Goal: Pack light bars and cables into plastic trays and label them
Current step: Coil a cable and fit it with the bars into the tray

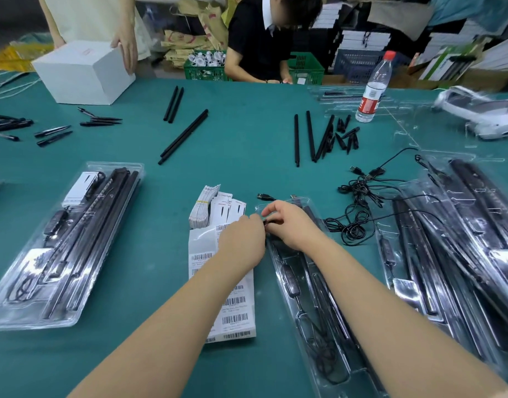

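Your left hand [241,241] hides its own fingertips, so you cannot tell whether it pinches anything; it hovers over the barcode label sheet [237,311] at the edge of the clear tray [304,285] in front of you. Your right hand [290,222] has its fingers curled, pinching a small black cable end [271,222] over the tray's top end (what exactly that piece is stays hard to make out). The tray's lower end is cut off by the frame.

One packed tray [66,245] lies on the left. On the right is a blurred stack of trays [459,239], too smeared to count. Loose cables [359,208] tangle between them. One water bottle [373,87] stands beyond, one white box [83,71] far left.
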The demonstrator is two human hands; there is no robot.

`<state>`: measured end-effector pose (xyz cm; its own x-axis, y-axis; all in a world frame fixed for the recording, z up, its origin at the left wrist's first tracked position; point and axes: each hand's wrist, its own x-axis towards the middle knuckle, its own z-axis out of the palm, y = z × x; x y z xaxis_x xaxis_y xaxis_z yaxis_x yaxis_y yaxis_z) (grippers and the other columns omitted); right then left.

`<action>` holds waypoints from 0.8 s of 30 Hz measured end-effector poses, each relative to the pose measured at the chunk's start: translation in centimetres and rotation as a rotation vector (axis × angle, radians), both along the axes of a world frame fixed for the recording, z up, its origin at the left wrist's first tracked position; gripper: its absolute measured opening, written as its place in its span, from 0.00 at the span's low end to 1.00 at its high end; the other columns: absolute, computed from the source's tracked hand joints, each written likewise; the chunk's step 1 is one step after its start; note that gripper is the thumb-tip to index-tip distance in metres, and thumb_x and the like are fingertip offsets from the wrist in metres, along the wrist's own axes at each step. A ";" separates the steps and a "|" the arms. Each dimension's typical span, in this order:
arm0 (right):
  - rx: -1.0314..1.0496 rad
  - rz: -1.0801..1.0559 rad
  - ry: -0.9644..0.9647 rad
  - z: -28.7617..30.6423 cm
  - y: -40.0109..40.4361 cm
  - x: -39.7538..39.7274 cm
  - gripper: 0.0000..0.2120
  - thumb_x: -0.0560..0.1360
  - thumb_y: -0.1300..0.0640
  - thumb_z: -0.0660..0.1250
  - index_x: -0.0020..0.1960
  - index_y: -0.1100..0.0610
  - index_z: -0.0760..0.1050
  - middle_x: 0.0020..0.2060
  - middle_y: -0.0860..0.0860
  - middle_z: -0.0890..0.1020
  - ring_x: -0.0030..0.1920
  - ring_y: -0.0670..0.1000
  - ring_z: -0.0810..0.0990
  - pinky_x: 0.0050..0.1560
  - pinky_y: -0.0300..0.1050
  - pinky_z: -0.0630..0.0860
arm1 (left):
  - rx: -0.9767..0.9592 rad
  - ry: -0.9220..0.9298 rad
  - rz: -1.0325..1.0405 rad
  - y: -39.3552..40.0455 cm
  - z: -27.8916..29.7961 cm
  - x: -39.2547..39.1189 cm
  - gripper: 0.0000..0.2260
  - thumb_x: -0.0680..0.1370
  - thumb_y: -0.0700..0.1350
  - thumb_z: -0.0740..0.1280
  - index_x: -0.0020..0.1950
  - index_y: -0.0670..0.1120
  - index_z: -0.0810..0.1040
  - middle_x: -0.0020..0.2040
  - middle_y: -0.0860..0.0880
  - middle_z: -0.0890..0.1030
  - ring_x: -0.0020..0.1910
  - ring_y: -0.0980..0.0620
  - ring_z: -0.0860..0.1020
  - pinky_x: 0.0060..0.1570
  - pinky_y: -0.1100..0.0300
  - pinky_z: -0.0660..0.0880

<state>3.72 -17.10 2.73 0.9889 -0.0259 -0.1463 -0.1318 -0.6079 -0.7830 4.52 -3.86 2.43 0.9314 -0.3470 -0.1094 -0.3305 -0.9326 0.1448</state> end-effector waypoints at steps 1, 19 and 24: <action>-0.012 -0.007 -0.015 0.0 0.2 -0.1 0.10 0.76 0.62 0.68 0.54 0.50 0.74 0.48 0.45 0.84 0.51 0.48 0.81 0.52 0.41 0.74 | 0.030 -0.026 0.002 0.0 0.1 -0.1 0.12 0.79 0.39 0.62 0.62 0.42 0.69 0.58 0.43 0.76 0.55 0.42 0.80 0.42 0.54 0.68; -0.564 -0.045 -0.164 -3.8 -0.7 -6.2 0.37 0.73 0.34 0.57 0.78 0.49 0.60 0.80 0.52 0.57 0.81 0.54 0.46 0.77 0.63 0.35 | -0.523 0.532 0.269 0.6 0.5 0.6 0.10 0.80 0.34 0.57 0.39 0.41 0.69 0.37 0.37 0.73 0.30 0.46 0.67 0.29 0.59 0.61; -0.441 -0.069 -0.208 -3.8 -0.8 -6.4 0.33 0.75 0.41 0.60 0.77 0.52 0.64 0.79 0.50 0.62 0.81 0.54 0.48 0.77 0.62 0.34 | -1.083 0.767 0.603 -0.4 -0.4 0.1 0.11 0.82 0.37 0.56 0.41 0.43 0.70 0.31 0.46 0.69 0.19 0.55 0.59 0.22 0.69 0.54</action>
